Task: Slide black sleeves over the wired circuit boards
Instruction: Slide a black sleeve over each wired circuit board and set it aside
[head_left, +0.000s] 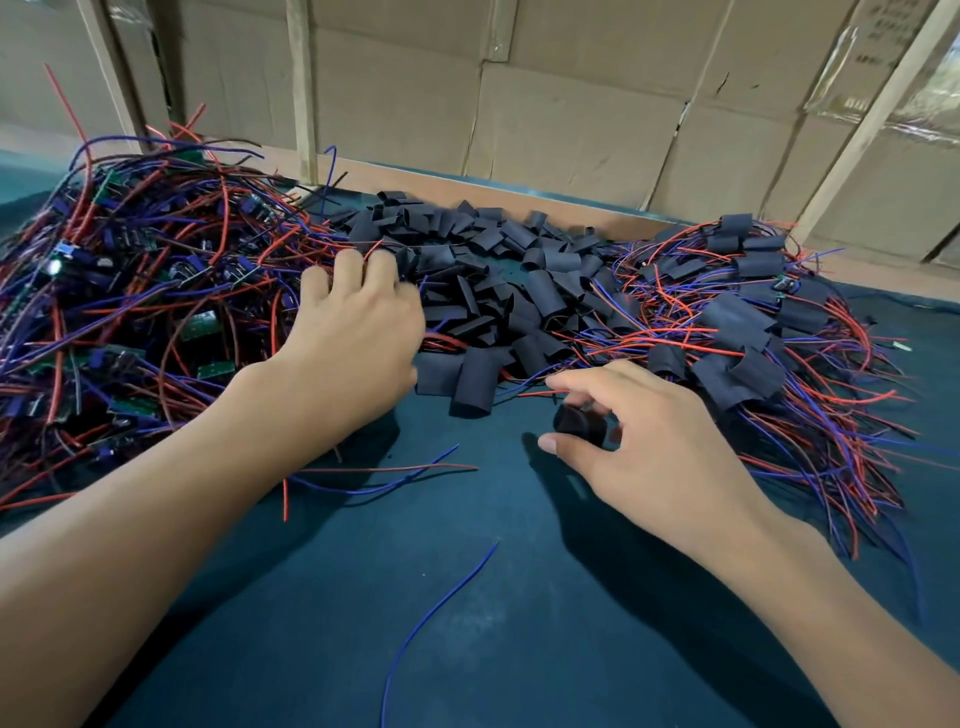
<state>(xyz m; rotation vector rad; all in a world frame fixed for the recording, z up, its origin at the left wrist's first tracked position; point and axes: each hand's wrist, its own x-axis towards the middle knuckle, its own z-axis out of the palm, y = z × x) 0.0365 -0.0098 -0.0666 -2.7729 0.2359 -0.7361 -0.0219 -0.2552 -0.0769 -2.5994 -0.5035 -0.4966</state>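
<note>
Left hand: my left hand (358, 332) reaches to the left edge of the sleeve pile (498, 280), fingers curled down among the wires there; whether they have closed on a board I cannot tell
Right hand: my right hand (649, 441) sits just in front of the sleeve pile, thumb and fingers pinching one black sleeve (581, 422) with its mouth facing left
Step in hand: I judge I am fetching the next board while the sleeve waits ready
Doing it well: lift one board by its body, not its wires, so the tangle does not drag along; squeeze the sleeve's sides lightly so the flat tube opens; gather red and blue leads together, feed them through first, then ease the board in until covered
Risk: a stray lead catching on the sleeve's rim, or two boards coming up knotted
Bare boards: the heap of unsleeved boards (130, 291) lies left of the sleeve pile; too many and too tangled to count, several dozen at a guess
Loose sleeves: far too many to count singly, likely near a hundred
Finished boards: the sleeved boards (737, 317) lie right of the sleeve pile, roughly fifteen to twenty sleeves showing
Stray wires: one loose blue wire (441, 608) on the green mat (519, 649), well in front of the sleeve pile, and a few loose red and blue leads nearer it
Hands: two, apart
</note>
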